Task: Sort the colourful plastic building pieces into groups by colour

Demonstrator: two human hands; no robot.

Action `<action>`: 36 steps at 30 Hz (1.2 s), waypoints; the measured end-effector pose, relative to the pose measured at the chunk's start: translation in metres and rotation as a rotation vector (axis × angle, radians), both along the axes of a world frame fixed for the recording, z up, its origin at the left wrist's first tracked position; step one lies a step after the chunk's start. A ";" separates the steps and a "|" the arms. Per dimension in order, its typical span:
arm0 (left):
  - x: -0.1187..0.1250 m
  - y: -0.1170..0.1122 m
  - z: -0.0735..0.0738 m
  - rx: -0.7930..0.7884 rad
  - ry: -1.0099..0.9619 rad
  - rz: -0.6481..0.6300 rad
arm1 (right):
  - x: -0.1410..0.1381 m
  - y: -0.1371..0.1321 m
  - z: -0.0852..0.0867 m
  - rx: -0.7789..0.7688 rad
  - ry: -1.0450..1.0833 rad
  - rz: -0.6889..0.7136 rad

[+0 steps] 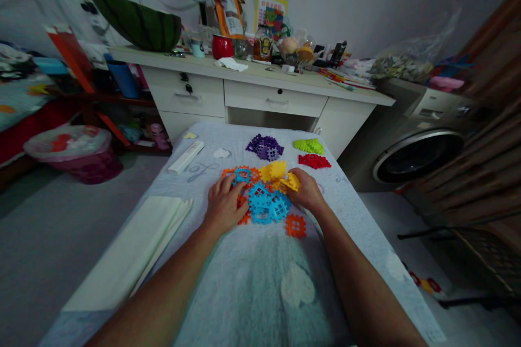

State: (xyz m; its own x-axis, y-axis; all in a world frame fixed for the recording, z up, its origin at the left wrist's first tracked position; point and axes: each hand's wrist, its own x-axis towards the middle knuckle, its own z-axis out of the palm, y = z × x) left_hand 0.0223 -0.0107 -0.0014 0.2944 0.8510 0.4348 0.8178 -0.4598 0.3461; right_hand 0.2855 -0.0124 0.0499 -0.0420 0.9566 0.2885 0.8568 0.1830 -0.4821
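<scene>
My right hand (308, 190) grips yellow building pieces (291, 181) between thumb and fingers, at the right of a loose pile. More yellow pieces (273, 171) lie just left of it. Blue notched pieces (264, 210) with square holes cover the middle of the pile, mixed with orange ones (254, 174). My left hand (223, 203) rests with fingers apart over the pile's left side, touching orange pieces. A single orange square piece (296, 225) lies apart at the near right. Behind, sorted by colour, are purple (264, 146), lime green (309, 145) and red (315, 161) heaps.
A long white box (186, 157) and a folded cream cloth (122, 255) lie on the left of the cloth-covered table (252, 293). Beyond stands a white desk (260, 78) crowded with items. A washing machine (407, 135) is at right, a pink bin (77, 157) at left.
</scene>
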 end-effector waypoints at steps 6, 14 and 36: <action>-0.003 0.010 -0.003 -0.054 -0.210 -0.040 | -0.037 -0.005 0.011 0.065 0.134 0.202; -0.005 0.001 0.014 -0.023 -0.391 -0.137 | -0.079 -0.017 0.019 0.187 0.219 0.427; -0.007 0.004 0.010 0.016 -0.156 0.047 | -0.036 0.024 -0.038 0.020 0.234 0.244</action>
